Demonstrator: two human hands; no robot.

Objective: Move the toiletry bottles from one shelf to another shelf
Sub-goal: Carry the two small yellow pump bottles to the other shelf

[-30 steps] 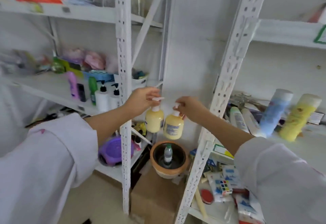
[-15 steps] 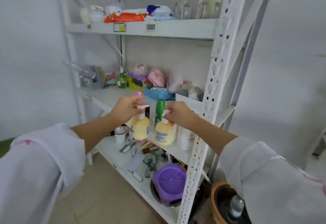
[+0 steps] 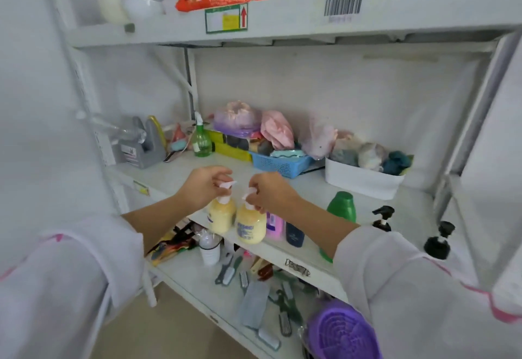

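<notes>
The bottles, two yellow pump dispensers, hang in the air at the front edge of the middle shelf (image 3: 175, 178), one in each hand. The left bottle (image 3: 221, 216) and the right bottle (image 3: 251, 227) are almost touching. They look nearly full, so I judge them rather heavy, with stiff and smooth plastic walls that could slip. The narrow neck under the white pump head is a good place to hold, but the bottle can swing from there. The left hand (image 3: 204, 189) is closed with curled fingers around its pump. The right hand (image 3: 268, 192) pinches its pump in the same way. Just behind stand a pink bottle (image 3: 274, 224), a dark bottle (image 3: 295, 235) and a green bottle (image 3: 341, 206).
</notes>
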